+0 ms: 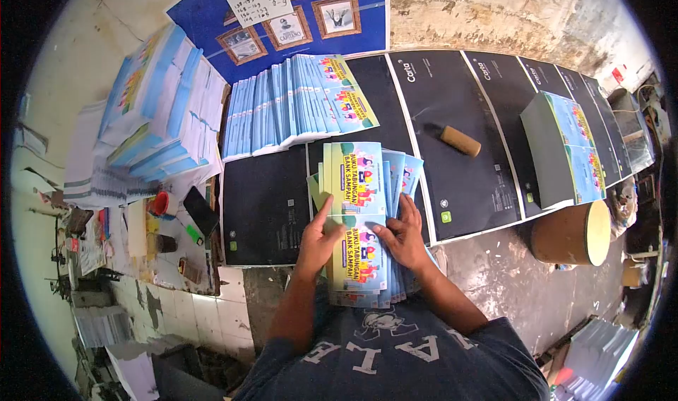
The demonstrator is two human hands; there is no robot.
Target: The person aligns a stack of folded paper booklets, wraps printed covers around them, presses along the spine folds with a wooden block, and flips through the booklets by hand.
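Note:
A loose stack of printed booklets (pixel 357 252) is held near my body at the table's front edge. Their covers are yellow and light blue and read "Buku Tabungan Bank Sampah", with the design printed twice. My left hand (pixel 318 235) grips the left side, thumb on the top cover. On the right side my right hand (pixel 404 235) is closed on the stack, its thumb also pressing the cover. The edges fan out unevenly, and the fingers underneath are hidden. Just beyond lies a long overlapping row of similar booklets (pixel 282 108).
A brown cylinder (pixel 460 141) lies on the black table covering (pixel 452 189). To the right stands a tall booklet stack (pixel 554 150), with a round drum (pixel 572 235) below the table edge. Big paper piles (pixel 162 111) fill the left, beside a phone (pixel 200 210) and red cup (pixel 164 204).

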